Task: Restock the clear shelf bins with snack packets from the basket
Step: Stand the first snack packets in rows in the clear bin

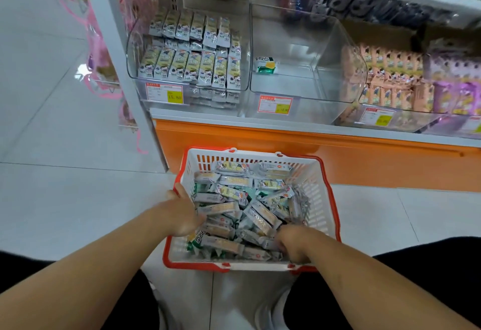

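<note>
A shop aisle: price tags front clear bins of packaged snacks on a shelf, shopping basket on the tiled floor

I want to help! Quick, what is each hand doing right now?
Left hand: in the basket, fingers on the snack packets; a grip cannot be told.
Right hand: dug into the packets, fingers hidden; cannot be told.

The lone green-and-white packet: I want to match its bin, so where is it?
In the head view, the lone packet lies at the left of the near-empty middle bin, right of the full bin.
</note>
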Tool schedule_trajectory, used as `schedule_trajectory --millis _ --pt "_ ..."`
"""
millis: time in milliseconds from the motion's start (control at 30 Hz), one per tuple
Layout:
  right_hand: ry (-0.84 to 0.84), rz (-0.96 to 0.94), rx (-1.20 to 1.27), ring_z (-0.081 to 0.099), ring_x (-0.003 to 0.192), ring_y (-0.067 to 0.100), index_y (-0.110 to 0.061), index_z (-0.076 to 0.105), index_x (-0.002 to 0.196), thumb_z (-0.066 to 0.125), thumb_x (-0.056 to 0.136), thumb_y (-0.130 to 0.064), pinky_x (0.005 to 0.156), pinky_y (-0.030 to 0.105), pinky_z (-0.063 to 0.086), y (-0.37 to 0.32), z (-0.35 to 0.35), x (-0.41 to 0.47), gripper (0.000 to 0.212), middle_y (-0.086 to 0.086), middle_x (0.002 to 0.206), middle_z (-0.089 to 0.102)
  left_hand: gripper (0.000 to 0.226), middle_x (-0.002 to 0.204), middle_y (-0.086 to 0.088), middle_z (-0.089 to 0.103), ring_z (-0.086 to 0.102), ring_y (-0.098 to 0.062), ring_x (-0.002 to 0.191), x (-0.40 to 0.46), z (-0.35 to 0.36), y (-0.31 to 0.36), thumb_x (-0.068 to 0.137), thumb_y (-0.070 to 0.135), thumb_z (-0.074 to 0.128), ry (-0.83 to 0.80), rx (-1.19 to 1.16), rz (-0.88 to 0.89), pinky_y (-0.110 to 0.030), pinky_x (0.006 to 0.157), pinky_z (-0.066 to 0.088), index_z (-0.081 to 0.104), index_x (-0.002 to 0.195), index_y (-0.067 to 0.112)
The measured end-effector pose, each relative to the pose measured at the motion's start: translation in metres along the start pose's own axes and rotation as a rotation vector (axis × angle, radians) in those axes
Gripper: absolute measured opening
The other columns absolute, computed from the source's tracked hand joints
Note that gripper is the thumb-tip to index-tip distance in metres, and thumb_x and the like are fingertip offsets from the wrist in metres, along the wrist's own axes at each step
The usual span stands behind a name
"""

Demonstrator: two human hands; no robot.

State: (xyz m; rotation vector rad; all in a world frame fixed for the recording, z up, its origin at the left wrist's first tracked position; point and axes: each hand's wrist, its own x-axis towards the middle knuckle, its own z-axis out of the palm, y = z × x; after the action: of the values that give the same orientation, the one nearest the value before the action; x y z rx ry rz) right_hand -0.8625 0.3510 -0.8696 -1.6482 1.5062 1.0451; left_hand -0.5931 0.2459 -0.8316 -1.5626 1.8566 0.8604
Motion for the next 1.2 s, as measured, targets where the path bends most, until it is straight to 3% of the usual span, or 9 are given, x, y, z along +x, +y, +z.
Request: schedule_trajectory --millis 133,233,333,433,533,700,933,1033,1200 --pt "0.108 -0.015 0.209 0.06 0.101 0.022 -0.021 0.06 0.109 0.067 0.092 -0.007 0.077 0.032 0.047 0.001 -0.016 -0.01 0.023 0.006 0.119 0.063 0.105 0.167 -0.031 0.005 0.045 -0.036 0.14 -0.006 -0.01 0.0 0.104 0.062 0.036 -0.037 0.052 0.001 -0.04 0.113 0.041 -0.025 0.154 -0.008" --pt "0.262 -0.076 0.43 0.063 0.113 0.022 -0.022 0.061 0.129 0.065 0.1 -0.023 0.089 0.037 0.053 0.001 -0.05 -0.024 0.029 0.002 0.131 0.062 0.067 0.141 -0.018 0.054 0.06 -0.023 0.111 -0.018 -0.037 0.004 0.107 0.045 0.043 0.011 0.101 0.055 -0.033 0.09 0.049 0.034 0.155 -0.001" --pt "0.428 -0.191 0.605 0.068 0.109 0.017 -0.026 0.062 0.131 0.062 0.105 -0.034 0.098 0.041 0.054 -0.005 -0.098 -0.055 0.028 -0.002 0.138 0.062 0.05 0.144 -0.011 0.054 0.057 -0.023 0.121 -0.035 -0.074 0.007 0.109 0.035 0.039 0.032 0.102 0.161 -0.033 0.1 0.047 0.046 0.152 0.009" --pt "0.605 -0.34 0.785 0.071 0.101 0.005 -0.039 0.067 0.115 0.072 0.1 -0.03 0.096 0.038 0.058 -0.007 -0.132 -0.095 0.018 -0.019 0.126 0.064 0.039 0.12 -0.002 0.067 0.066 -0.019 0.1 -0.049 -0.111 0.011 0.106 0.037 0.047 -0.031 -0.175 0.288 -0.034 0.086 0.053 0.065 0.129 0.011" --pt "0.791 -0.412 0.78 0.068 0.104 0.006 -0.046 0.064 0.109 0.08 0.093 -0.026 0.092 0.039 0.059 -0.013 -0.148 -0.129 0.03 -0.019 0.116 0.069 0.024 0.114 -0.011 0.072 0.078 -0.025 0.092 -0.073 -0.13 0.016 0.104 0.037 0.06 -0.079 -0.648 0.382 -0.04 0.086 0.063 0.061 0.121 0.021" --pt "0.95 -0.646 0.749 0.06 0.121 0.009 -0.033 0.068 0.11 0.081 0.088 -0.012 0.096 0.035 0.053 -0.037 -0.147 -0.146 0.033 -0.023 0.134 0.056 0.054 0.122 -0.013 0.072 0.076 -0.029 0.1 -0.086 -0.127 0.021 0.089 0.022 0.08 -0.016 -1.183 0.503 -0.042 0.091 0.062 0.053 0.136 0.021" --pt "0.993 -0.547 0.893 0.062 0.109 0.008 -0.036 0.047 0.128 0.083 0.087 -0.014 0.09 0.03 0.058 -0.04 -0.16 -0.135 0.059 -0.02 0.139 0.034 0.074 0.101 0.003 0.074 0.074 -0.026 0.096 -0.089 -0.124 0.037 0.086 0.013 0.083 0.298 -1.134 0.628 -0.052 0.096 0.057 0.05 0.138 0.054" --pt "0.87 -0.5 0.998 0.064 0.108 0.007 -0.048 0.038 0.14 0.087 0.084 -0.03 0.094 0.032 0.057 -0.039 -0.166 -0.134 0.076 -0.023 0.137 0.044 0.07 0.097 0.009 0.074 0.075 -0.015 0.092 -0.089 -0.128 0.039 0.086 0.013 0.083 0.371 -1.13 0.657 -0.046 0.097 0.058 0.052 0.135 0.054" --pt "0.937 -0.465 1.071 0.068 0.103 0.01 -0.046 0.044 0.137 0.084 0.087 -0.017 0.093 0.041 0.058 -0.042 -0.171 -0.121 0.07 -0.02 0.118 0.06 0.088 0.112 0.01 0.064 0.073 -0.012 0.094 -0.089 -0.129 0.043 0.083 0.006 0.084 0.395 -1.033 0.718 -0.037 0.087 0.062 0.043 0.143 0.055"
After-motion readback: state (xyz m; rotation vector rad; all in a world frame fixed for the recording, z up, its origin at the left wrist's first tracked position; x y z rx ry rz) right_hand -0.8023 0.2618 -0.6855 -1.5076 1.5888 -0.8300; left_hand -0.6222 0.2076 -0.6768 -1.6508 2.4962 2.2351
